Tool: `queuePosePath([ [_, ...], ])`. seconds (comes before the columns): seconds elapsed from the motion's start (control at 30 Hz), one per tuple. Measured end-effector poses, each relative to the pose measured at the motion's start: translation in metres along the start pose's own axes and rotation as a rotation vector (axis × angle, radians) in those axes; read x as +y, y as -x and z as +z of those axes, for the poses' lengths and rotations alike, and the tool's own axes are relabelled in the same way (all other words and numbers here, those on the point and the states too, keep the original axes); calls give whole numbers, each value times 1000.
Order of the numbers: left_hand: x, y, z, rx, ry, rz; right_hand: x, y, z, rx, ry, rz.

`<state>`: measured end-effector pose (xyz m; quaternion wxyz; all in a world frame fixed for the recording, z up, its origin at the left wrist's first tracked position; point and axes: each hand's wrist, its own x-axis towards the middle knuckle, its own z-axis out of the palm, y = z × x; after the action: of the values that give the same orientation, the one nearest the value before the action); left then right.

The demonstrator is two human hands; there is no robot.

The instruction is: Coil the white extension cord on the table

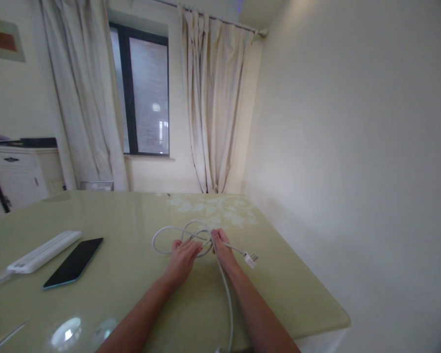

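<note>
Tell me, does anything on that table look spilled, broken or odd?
I see nothing spilled or broken on the table. Only the white cable looks untidy: its loose loops cross each other around the left hand and right hand, with the plug sticking out to the right.

We saw a room in soft, fairly even light, slightly hazy. A muted grey glow filled the window at ten o'clock, with small bright reflections on its pane. Warm light brushed the top of the wall at one o'clock; we noticed faint shading lower down, at four. Round white glare struck the glossy table toward eight o'clock, with a weaker patch beside it. We found fine detail smeared: the plug looked soft. Wide-angle distortion stretched the edges, and the corner at two o'clock darkened.
</note>
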<state>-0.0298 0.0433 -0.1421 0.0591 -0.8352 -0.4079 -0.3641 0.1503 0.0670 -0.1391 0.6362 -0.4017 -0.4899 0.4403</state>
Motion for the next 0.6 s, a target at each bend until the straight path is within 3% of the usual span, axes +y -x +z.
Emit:
queuePosePath([
  [0.17,0,-1,-7,123,-221,91,5,4,8,-45,-17,123],
  [0.27,0,-3,-6,99,-251,183,5,5,4,-91,-11,152],
  [0.37,-3,-6,-3,41,-237,189,0,6,0,-111,-42,176],
  [0.47,-7,-7,-2,-26,-253,106,-8,8,-1,-140,-128,207],
  [0.6,-6,-8,-6,17,-308,-123,-15,8,2,-99,-313,228],
])
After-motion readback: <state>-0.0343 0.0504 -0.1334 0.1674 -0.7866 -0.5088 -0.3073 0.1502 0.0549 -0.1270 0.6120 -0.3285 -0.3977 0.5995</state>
